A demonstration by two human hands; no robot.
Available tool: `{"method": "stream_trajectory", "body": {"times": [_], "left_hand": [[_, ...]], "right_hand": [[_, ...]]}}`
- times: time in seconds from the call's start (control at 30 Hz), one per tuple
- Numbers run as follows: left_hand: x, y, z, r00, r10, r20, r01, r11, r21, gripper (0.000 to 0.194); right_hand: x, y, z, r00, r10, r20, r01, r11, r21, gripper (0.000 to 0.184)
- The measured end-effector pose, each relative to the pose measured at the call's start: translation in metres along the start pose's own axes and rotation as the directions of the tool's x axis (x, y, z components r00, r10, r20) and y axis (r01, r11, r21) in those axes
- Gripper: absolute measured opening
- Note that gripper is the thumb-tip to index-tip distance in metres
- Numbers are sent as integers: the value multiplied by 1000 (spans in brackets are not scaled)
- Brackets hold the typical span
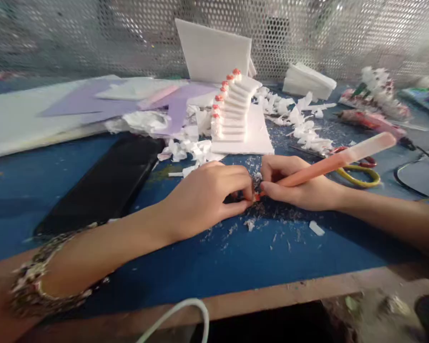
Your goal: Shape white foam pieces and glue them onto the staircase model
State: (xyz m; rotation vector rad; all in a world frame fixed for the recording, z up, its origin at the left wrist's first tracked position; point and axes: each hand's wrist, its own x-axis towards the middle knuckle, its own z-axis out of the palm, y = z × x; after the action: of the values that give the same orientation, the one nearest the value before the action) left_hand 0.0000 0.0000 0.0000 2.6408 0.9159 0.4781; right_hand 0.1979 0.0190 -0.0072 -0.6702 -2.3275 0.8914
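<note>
My right hand (pixel 296 186) is closed around an orange felt-tip pen (pixel 329 164), its pale end slanting up to the right. The pen's tip comes down at the fingertips of my left hand (pixel 218 190). My left thumb and forefinger pinch a tiny piece (pixel 257 196) that shows orange; most of it is hidden by the fingers. Just beyond both hands stands a small white foam staircase (pixel 232 116) on a white square base (pixel 259 138), with red-orange bits along its left edge. White crumbs (pixel 250 224) lie under and in front of my fingers.
A black phone (pixel 103 183) lies left. White and purple sheets (pixel 71 102) spread behind it. An upright white board (pixel 216 52) leans at the back. White scraps (pixel 303 124), yellow-handled scissors (pixel 361 176), a glue gun (pixel 375 121) and a black cable (pixel 407 176) sit right.
</note>
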Motion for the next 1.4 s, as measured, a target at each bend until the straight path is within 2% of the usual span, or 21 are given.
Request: {"method": "stream_trajectory", "body": {"times": [0.23, 0.33, 0.5, 0.7, 0.9, 1.07, 1.23, 1.4], "left_hand": [[-2, 0, -4, 1000, 2, 2, -2, 1000, -2, 17], [-2, -1, -5, 1000, -3, 8, 3, 1000, -11, 10], [-2, 1, -4, 996, -87, 4, 87, 996, -16, 9], [-1, 7, -3, 975, -220, 33, 223, 963, -149, 7], [0, 8, -1, 962, -273, 25, 272, 939, -209, 11], [1, 8, 0, 968, -248, 33, 249, 950, -186, 7], [-2, 10, -1, 951, -308, 27, 307, 930, -200, 8], [-1, 13, -3, 940, -340, 28, 338, 917, -211, 8]], "right_hand": [[1, 1, 3, 1000, 13, 14, -13, 1000, 23, 17], [0, 1, 3, 999, 29, -12, -28, 996, 81, 18], [-1, 3, 4, 999, 47, -16, -45, 993, 109, 17], [-1, 2, 3, 999, 42, -11, -41, 992, 121, 18], [0, 1, 4, 999, 27, 31, -31, 987, 158, 19], [-1, 2, 3, 999, 34, -16, -31, 988, 152, 18], [-1, 2, 4, 999, 36, 19, -39, 985, 169, 19], [-1, 3, 4, 999, 35, 0, -35, 988, 148, 18]]}}
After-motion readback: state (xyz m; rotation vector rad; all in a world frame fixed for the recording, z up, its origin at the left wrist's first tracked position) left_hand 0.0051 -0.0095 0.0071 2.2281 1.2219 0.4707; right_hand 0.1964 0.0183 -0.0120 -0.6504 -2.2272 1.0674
